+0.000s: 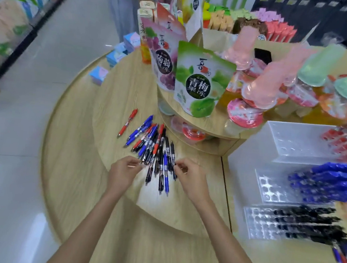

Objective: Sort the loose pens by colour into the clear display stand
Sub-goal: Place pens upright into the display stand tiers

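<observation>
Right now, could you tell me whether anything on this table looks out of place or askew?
Yes: one red pen lies alone on the wooden table, apart to the left of the pile of pens, a criss-crossed heap of red, blue and black. The clear display stand looks orderly, with one colour per tier.

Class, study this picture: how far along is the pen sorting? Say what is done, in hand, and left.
Done: the clear stand holds rows of red pens, blue pens and black pens. In hand: the left hand and right hand reach the near end of the mixed pile; what the fingers pinch is blurred. Left: that pile, plus a lone red pen apart.
</observation>
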